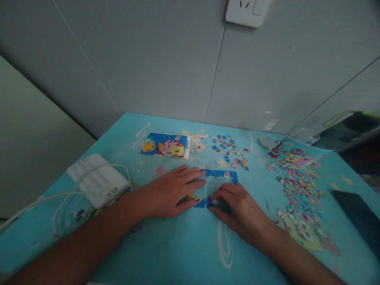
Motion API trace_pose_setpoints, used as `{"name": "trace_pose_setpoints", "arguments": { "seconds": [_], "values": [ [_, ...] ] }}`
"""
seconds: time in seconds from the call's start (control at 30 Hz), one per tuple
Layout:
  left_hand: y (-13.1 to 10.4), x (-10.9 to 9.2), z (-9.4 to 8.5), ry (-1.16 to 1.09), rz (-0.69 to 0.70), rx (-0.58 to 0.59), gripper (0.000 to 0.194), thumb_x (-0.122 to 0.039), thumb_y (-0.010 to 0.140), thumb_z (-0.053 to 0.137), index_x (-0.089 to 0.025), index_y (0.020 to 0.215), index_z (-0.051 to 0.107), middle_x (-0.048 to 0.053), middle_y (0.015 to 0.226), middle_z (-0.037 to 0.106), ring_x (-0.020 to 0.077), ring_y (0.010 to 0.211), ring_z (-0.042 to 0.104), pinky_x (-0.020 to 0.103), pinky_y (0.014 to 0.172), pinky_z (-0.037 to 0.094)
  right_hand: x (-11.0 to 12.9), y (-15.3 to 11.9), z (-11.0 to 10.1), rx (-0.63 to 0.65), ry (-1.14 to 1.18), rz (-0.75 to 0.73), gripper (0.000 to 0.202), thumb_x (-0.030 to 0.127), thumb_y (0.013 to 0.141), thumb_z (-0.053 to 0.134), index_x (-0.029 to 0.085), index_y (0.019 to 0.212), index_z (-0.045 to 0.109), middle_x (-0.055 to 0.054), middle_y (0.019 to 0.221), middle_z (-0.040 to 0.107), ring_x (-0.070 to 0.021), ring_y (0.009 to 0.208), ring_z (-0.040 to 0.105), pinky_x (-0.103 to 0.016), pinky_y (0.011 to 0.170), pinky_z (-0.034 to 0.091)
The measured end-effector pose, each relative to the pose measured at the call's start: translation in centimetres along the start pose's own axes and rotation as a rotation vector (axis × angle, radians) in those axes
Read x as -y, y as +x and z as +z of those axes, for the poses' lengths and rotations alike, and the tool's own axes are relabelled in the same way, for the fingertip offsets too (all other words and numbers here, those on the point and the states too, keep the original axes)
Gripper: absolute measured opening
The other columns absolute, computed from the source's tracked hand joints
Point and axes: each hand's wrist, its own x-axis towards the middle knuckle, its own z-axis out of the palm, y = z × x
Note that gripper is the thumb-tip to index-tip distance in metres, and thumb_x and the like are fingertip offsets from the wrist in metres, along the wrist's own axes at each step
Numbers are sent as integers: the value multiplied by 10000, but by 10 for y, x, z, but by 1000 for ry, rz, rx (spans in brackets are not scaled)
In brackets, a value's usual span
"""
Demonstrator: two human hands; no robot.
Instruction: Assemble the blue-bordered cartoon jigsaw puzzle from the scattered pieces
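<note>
A partly joined jigsaw puzzle (221, 173) with a blue border lies on the turquoise table cover in front of me. My left hand (178, 190) rests flat over its left side, fingers spread, covering much of that edge. At the near edge, my right hand (230, 202) pinches a small blue puzzle piece (208, 202) between thumb and fingertips, right beside the joined strip. Whether that piece touches the strip I cannot tell. Behind the puzzle lies a picture card (168, 145) with yellow and pink cartoon figures on blue.
Several loose pieces (227, 150) are scattered behind the puzzle. A larger pile of pieces (303, 194) spreads at the right, near a second picture sheet (297, 154) and a dark flat object (356, 217). A white power bank (97, 178) with a cable (71, 194) sits left.
</note>
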Motion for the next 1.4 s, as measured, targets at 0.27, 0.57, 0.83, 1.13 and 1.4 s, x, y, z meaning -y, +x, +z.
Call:
{"name": "trace_pose_setpoints", "arguments": {
  "seconds": [0.27, 0.57, 0.83, 1.13, 1.4],
  "values": [
    [0, 0, 0, -33, 9, -16, 526, -450, 1032, 472, -253, 1512, 381, 72, 1601, 333, 260, 1484, 313, 486, 1262, 210, 2, 1, 3, -17, 33, 28, 159, 332, 913, 717, 245, 1035, 661, -33, 1002, 680, -217, 985, 628, -370, 873, 451],
    [-1, 0, -1, -52, 14, -41, 530, -434, 1023, 499, -259, 1510, 385, 73, 1589, 354, 261, 1477, 328, 478, 1267, 205, 4, 0, -6, -70, 43, -14, 166, 247, 1018, 516, 228, 1082, 668, -67, 1015, 685, -218, 965, 627, -397, 895, 472],
    [-1, 0, 0, -39, 14, -37, 541, -431, 1019, 506, -265, 1516, 373, 67, 1593, 348, 260, 1475, 329, 477, 1264, 214, 1, 0, -4, -102, 35, 8, 184, 250, 1000, 547, 237, 1129, 677, -71, 1044, 683, -225, 982, 633, -411, 906, 485],
    [0, 0, 0, -28, 18, -39, 533, -445, 1029, 482, -258, 1516, 375, 69, 1601, 333, 263, 1482, 317, 485, 1261, 219, 5, 1, 3, -31, -9, 5, 201, 308, 938, 670, 251, 1129, 695, -61, 1047, 680, -238, 994, 628, -417, 906, 492],
    [0, 0, 0, -54, 7, -32, 524, -469, 1036, 464, -266, 1512, 380, 69, 1597, 342, 260, 1482, 321, 478, 1263, 205, 4, 1, 3, -23, 16, 29, 138, 266, 939, 665, 257, 1075, 689, -34, 1031, 676, -221, 991, 623, -398, 912, 470]
  ]
}}
